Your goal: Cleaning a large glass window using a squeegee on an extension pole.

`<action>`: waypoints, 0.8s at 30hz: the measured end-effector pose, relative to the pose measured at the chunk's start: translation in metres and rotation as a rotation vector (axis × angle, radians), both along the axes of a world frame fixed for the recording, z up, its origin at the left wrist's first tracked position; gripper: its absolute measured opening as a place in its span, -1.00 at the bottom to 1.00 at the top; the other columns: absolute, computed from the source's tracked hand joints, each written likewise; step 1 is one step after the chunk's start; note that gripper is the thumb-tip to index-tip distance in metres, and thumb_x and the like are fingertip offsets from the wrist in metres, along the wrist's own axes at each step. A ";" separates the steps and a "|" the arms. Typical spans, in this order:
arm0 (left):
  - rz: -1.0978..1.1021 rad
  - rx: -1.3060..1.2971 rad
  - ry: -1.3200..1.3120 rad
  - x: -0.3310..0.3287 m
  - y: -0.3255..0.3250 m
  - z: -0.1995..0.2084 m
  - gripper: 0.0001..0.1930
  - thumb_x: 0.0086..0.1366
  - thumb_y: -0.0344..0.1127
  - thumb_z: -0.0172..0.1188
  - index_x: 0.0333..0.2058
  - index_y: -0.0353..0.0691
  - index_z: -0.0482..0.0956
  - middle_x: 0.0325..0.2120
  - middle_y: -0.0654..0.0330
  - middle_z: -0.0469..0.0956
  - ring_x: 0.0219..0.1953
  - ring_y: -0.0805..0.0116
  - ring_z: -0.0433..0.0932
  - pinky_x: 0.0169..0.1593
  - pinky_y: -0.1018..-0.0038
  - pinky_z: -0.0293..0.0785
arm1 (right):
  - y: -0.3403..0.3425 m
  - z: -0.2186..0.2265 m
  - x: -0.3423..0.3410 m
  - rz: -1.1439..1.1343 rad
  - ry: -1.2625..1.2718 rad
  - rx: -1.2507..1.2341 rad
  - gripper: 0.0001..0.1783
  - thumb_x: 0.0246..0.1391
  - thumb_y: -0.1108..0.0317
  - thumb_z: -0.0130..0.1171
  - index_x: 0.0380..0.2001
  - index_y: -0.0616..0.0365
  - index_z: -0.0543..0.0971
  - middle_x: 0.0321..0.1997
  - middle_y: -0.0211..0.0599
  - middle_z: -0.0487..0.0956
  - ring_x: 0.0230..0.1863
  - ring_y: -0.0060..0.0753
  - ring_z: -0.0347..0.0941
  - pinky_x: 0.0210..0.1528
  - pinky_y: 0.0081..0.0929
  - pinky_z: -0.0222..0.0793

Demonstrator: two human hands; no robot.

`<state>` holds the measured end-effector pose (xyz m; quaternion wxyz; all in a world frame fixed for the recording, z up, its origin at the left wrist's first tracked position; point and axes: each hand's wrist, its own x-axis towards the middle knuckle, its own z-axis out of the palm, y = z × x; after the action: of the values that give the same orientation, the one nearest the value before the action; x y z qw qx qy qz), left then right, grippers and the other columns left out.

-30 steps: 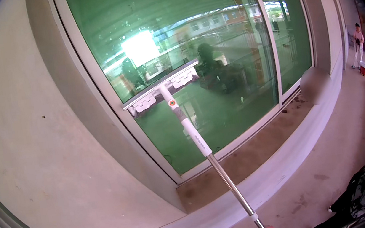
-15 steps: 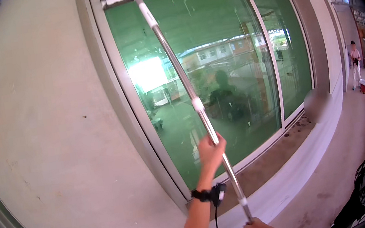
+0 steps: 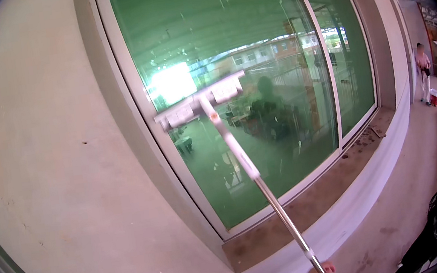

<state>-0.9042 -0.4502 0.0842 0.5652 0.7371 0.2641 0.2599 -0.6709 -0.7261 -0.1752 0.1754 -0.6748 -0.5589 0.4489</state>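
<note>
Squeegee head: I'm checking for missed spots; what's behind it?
Green glass shows above and below the squeegee head, a bright reflection above its left half. The strip directly behind is covered; any marks there cannot be seen.

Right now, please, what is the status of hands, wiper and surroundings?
Left fingers closed round pole; right hand out of view. Wiper head at green window, contact unclear. Person, red bucket farther along walkway.

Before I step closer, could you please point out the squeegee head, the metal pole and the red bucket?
Squeegee head [image 3: 199, 97]: head view, middle of its long bar.
Metal pole [image 3: 283, 217]: head view, on its shiny shaft.
Red bucket [image 3: 434, 99]: head view, on its red side below the pale top.
</note>
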 end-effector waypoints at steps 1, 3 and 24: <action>-0.030 -0.017 -0.007 0.005 -0.013 0.000 -0.94 0.19 -0.37 0.07 -0.36 -0.18 0.47 -0.46 0.27 0.42 -0.37 0.43 0.41 -0.26 0.43 0.36 | -0.021 -0.005 0.008 -0.024 -0.010 -0.036 -0.60 -0.02 0.16 0.23 -0.62 0.34 0.46 -0.72 -0.07 0.43 -0.62 -0.20 0.35 -0.52 -0.16 0.29; -0.045 0.019 -0.017 0.007 -0.023 0.016 -0.94 0.19 -0.37 0.08 -0.36 -0.18 0.47 -0.47 0.26 0.42 -0.37 0.42 0.42 -0.26 0.43 0.36 | -0.038 -0.011 0.017 -0.050 -0.023 -0.056 -0.60 -0.01 0.16 0.22 -0.60 0.35 0.46 -0.72 -0.07 0.43 -0.62 -0.19 0.35 -0.51 -0.16 0.29; 0.763 0.566 -0.159 -0.059 0.069 0.257 -0.75 0.35 -0.23 0.04 -0.21 -0.29 0.27 -0.70 0.15 0.48 -0.65 0.27 0.54 -0.55 0.37 0.44 | 0.173 0.107 -0.098 -0.130 0.072 0.586 -0.66 0.12 0.23 0.08 -0.49 0.37 0.48 -0.67 -0.03 0.45 -0.63 -0.13 0.38 -0.54 -0.13 0.28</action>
<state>-0.9630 -0.3816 0.3415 0.2249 0.6902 0.3905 0.5662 -0.7686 -0.5531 -0.0683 0.4106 -0.6136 -0.6135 0.2800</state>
